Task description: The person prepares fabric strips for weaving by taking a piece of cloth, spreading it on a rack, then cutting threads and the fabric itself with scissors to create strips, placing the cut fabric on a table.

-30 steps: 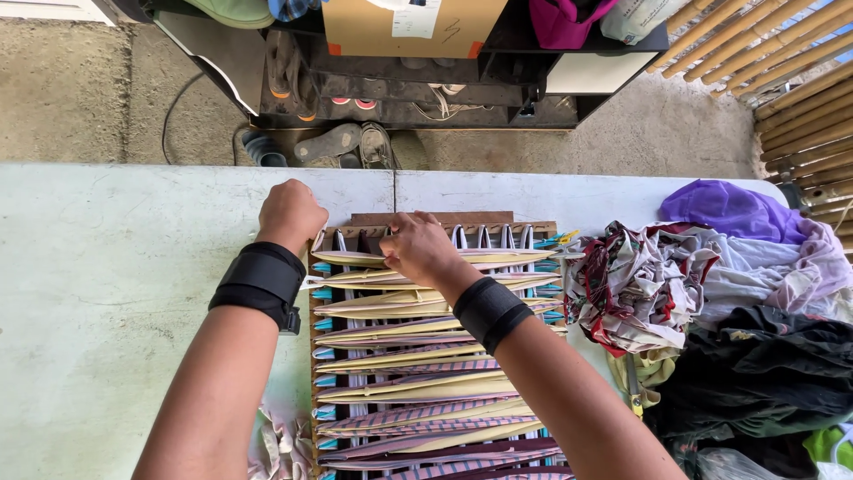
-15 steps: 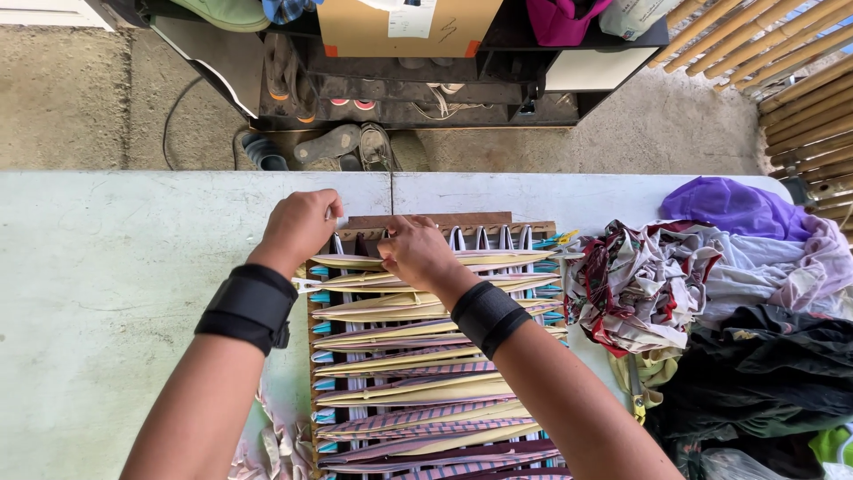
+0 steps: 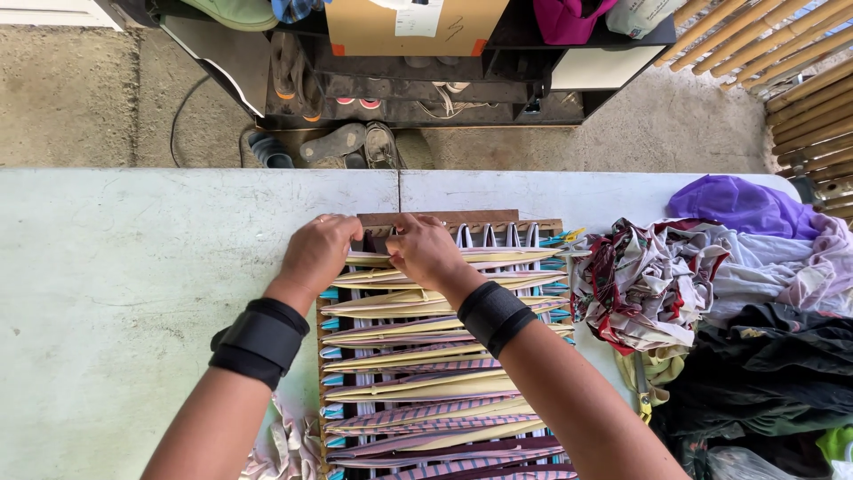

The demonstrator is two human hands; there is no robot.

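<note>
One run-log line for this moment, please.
left hand: on weaving frame top edge | right hand: beside it, on woven strips | cloth pile: right

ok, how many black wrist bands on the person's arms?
2. One black wrist band sits on the left forearm just behind the left hand; the other wrist band is on the right forearm behind the right hand. Both are fully visible.

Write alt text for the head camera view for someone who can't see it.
Two hands, left and right, both wearing black wrist wraps, work at the far edge of a wooden weaving frame strung with striped fabric strips on a pale green table. A heap of cloth scraps lies right.
</note>
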